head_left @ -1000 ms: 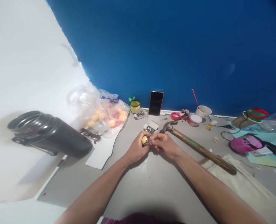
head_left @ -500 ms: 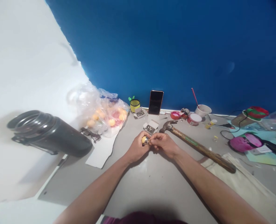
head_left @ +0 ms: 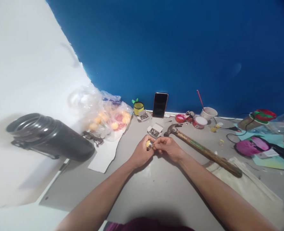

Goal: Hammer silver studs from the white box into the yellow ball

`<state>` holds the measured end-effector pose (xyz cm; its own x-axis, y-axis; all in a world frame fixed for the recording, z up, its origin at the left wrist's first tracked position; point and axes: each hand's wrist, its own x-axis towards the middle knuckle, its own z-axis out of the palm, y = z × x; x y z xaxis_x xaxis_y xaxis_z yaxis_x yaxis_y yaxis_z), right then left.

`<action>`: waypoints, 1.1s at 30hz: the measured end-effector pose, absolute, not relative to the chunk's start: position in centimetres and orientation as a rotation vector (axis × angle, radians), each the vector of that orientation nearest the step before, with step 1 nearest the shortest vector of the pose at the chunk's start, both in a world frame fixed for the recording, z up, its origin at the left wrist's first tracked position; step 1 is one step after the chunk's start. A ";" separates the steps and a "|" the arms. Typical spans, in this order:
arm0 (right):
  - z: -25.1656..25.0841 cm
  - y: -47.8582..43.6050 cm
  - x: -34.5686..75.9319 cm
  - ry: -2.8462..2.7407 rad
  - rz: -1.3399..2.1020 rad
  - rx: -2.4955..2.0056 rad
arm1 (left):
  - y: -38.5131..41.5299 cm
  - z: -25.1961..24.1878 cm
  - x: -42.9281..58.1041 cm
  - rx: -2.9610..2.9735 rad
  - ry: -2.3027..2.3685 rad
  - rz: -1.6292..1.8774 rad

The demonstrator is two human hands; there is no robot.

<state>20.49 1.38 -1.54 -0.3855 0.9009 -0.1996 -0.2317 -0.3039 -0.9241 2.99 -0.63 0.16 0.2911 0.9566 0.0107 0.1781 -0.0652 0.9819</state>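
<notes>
My left hand point(head_left: 142, 152) is closed around a small yellow ball point(head_left: 148, 145) whose right part is covered in shiny silver metal, possibly tack heads. At the ball's right side, my right hand point(head_left: 168, 148) has its thumb and forefinger pinched together; whatever is between them is too small to make out. Just beyond both hands sits an open small white box point(head_left: 155, 131) full of small shiny metal pieces. A similar box point(head_left: 143, 116) lies farther back, beside a yellow mesh container point(head_left: 138, 109).
A hammer point(head_left: 199, 148) lies to the right, its handle over a cream cloth point(head_left: 250, 189). On the left stand a dark flask point(head_left: 53, 138) and a clear plastic bag point(head_left: 108, 118) of orange balls. A phone point(head_left: 160, 105) leans on the blue wall; a white cup point(head_left: 208, 113) holds a red stick.
The hands stay almost in place at the ball. The ball seems slightly turned in the left hand, and the view has shifted a little.
</notes>
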 end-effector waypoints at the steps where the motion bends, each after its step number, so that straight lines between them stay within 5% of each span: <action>1: -1.6 1.4 20.5 -1.097 1.804 -0.974 | -0.6 0.2 3.0 1.503 1.107 0.920; 33: -2.2 1.5 20.6 -1.071 1.849 -0.937 | -1.2 0.6 3.5 1.490 1.195 0.952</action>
<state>20.55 1.50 -2.16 -0.4184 0.8846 -0.2059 -0.2615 -0.3344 -0.9055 3.54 -1.22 0.60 0.2141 0.9768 0.0042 0.2225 -0.0530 0.9735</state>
